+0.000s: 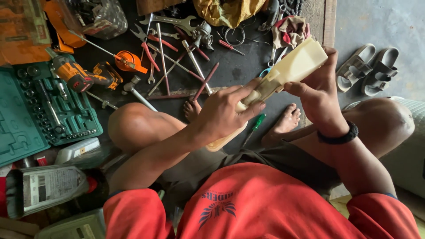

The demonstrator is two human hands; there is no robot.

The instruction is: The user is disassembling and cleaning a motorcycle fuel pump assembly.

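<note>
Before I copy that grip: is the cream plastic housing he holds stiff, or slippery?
The cream plastic housing looks stiff: it spans both hands without sagging. Probably light, since the right hand steadies its wide end with fingertips. Its smooth surface may be slippery; the left hand wraps the narrow end.

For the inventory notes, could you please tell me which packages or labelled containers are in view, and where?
Grey bottle: lower left, lying on its side, pale printed label.
Green socket-set case: left, open, sockets in rows.
Orange box: top left corner, flat, printed.
Clear plastic tub: top, beside the box, holding dark parts.
</note>
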